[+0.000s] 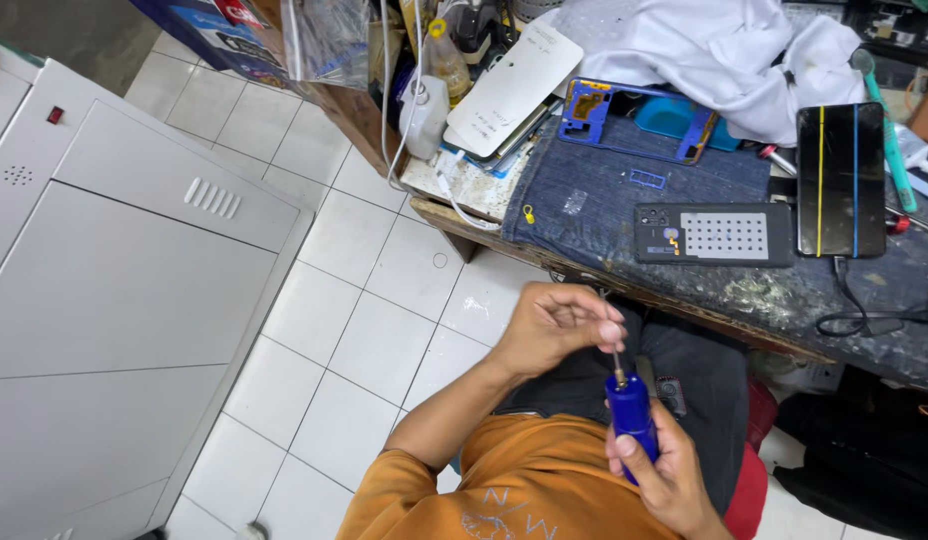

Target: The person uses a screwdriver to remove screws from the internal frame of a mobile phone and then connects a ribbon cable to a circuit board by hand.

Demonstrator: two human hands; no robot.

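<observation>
the right hand (667, 470) grips a blue screwdriver handle (632, 412) upright while the left hand (556, 325) pinches its thin metal bit (617, 364) over the lap.

Glossy blue plastic screwdriver handle (632, 412)

White tiled floor (354, 300); grey cabinet (114, 290) left; cluttered workbench (684, 285).

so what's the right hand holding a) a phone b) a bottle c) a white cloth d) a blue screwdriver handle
d: the right hand grips the blue screwdriver handle over the lap, while the left hand pinches the bit at its top; the phone, cloth and bottle lie untouched on the bench.
</observation>
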